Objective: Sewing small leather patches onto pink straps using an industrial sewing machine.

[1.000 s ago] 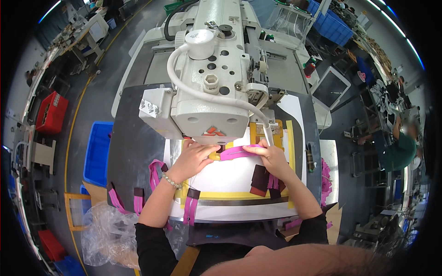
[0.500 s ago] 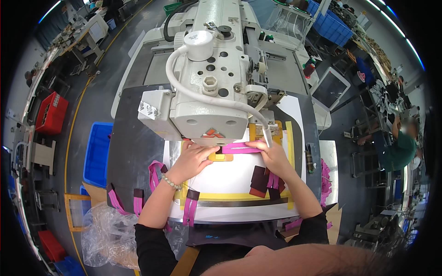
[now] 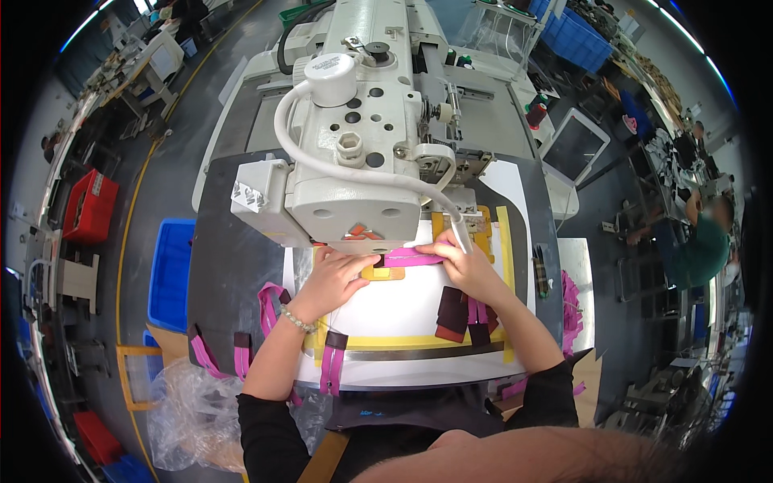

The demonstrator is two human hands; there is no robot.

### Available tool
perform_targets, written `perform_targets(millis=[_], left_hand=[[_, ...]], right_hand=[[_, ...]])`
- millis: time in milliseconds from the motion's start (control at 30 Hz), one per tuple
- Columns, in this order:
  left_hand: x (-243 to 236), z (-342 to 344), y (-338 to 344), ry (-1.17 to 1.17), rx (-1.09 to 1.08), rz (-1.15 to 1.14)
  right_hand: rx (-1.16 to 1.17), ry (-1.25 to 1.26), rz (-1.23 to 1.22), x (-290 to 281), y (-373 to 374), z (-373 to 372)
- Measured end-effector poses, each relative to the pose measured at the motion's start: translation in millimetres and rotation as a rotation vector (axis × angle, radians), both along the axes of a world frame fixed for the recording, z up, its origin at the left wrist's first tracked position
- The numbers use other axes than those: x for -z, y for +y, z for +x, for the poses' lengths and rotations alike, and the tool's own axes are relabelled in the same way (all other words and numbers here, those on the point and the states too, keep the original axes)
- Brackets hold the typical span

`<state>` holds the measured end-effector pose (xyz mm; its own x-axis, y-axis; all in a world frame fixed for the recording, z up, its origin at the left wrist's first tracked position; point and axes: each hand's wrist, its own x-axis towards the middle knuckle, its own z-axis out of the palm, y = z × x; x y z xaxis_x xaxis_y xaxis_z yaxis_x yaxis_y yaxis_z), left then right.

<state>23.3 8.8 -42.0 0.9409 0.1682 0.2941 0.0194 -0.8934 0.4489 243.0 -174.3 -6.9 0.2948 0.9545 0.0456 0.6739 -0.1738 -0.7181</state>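
The person's right hand (image 3: 473, 271) has its fingers clamped on a magenta fabric zipper strip (image 3: 411, 260), stretched crosswise at the front of a white metal sewing-machine head (image 3: 354, 201). The left hand (image 3: 328, 282) is at the strip's dark end; from where I stand, I can't tell whether its fingers grip or press.

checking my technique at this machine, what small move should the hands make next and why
Probably draw the pink zipper strip gently taut and straight: the left hand is at its dark end, close by the sewing machine head, and the right hand pinches the strip farther right.
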Motion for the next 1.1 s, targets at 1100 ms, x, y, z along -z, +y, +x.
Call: perform_targets(millis=[1100], left_hand=[[-5.5,-5.8,-14.2,-0.108,0.029,0.322]], right_hand=[[-0.308,-0.457,0.284,12.3,19.3,-18.2]])
